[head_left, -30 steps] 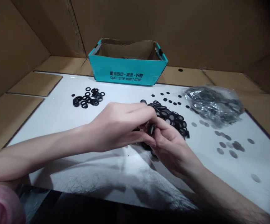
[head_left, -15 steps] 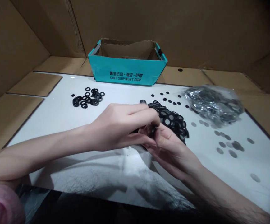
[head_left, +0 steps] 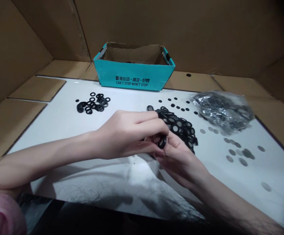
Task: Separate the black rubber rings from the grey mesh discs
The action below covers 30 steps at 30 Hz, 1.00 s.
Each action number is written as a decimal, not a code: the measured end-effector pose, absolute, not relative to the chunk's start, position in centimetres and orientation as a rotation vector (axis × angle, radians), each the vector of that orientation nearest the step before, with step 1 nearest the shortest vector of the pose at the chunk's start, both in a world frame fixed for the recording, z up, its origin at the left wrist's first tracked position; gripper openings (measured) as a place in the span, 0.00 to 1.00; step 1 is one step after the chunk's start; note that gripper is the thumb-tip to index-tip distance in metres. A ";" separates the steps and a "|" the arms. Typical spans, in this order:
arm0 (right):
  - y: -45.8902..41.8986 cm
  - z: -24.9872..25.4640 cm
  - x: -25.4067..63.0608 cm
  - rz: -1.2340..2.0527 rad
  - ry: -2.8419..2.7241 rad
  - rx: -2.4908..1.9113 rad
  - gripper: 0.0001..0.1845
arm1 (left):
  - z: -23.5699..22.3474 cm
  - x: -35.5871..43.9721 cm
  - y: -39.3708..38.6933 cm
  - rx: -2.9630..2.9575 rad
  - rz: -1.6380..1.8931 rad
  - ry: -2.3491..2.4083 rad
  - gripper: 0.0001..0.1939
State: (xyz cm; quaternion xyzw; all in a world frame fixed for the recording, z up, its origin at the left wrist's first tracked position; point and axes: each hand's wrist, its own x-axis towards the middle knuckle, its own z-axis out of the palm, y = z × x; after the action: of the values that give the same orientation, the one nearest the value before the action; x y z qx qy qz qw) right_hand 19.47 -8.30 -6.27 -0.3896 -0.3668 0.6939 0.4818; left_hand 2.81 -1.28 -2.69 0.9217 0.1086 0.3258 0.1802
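Observation:
A small black ring (head_left: 162,142) is pinched where my two hands meet, above the front of the table. My left hand (head_left: 134,132) is closed, its fingers curled over the ring from the left. From the right, my right hand (head_left: 181,155) presses thumb and fingers against the same ring; some of its fingertips are hidden. Just behind the hands lies a heap of black rings with grey discs in them (head_left: 175,128). Farther left is a smaller pile of open black rings (head_left: 92,105).
A turquoise box (head_left: 134,75) stands at the back. At right are a clear plastic bag of grey discs (head_left: 224,111) and loose grey discs (head_left: 243,162). Small black discs (head_left: 178,107) dot the table behind the heap. Cardboard walls (head_left: 181,36) surround the white tabletop (head_left: 58,107).
The ring between my fingers has turned and shows more of its face now. Both hands stay in nearly the same place, and the view has shifted slightly.

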 end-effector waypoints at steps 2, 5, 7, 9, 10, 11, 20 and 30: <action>-8.2 -6.5 19.7 1.618 -0.920 -0.953 0.19 | -2.6 2.7 -1.2 2.686 0.940 0.341 0.07; -8.2 -6.7 20.2 1.485 -1.044 -1.009 0.20 | -2.6 2.5 -1.2 2.830 0.983 0.393 0.05; -8.2 -6.7 20.4 1.433 -1.117 -1.052 0.19 | -2.6 2.4 -1.3 2.888 1.015 0.376 0.07; -8.3 -6.7 20.6 1.404 -1.148 -1.075 0.17 | -2.6 2.4 -1.3 2.895 1.030 0.342 0.09; -8.2 -6.7 20.6 1.390 -1.147 -1.084 0.17 | -2.7 2.4 -1.3 2.888 1.039 0.325 0.11; -8.2 -6.7 20.6 1.378 -1.140 -1.092 0.17 | -2.7 2.4 -1.3 2.880 1.043 0.316 0.13; -8.0 -5.6 20.7 1.090 -1.298 -1.166 0.08 | -2.0 1.8 -0.1 2.894 0.982 0.379 0.13; -5.7 -4.0 27.2 0.184 -1.967 -1.399 0.11 | 0.3 -6.3 10.4 2.536 -0.506 1.618 0.26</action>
State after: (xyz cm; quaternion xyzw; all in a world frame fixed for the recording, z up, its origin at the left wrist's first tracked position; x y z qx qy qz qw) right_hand 27.25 -5.66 -4.01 -0.5408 -0.7604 0.0710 0.3526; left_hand -6.26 10.35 0.28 0.8305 0.5299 -0.1656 0.0457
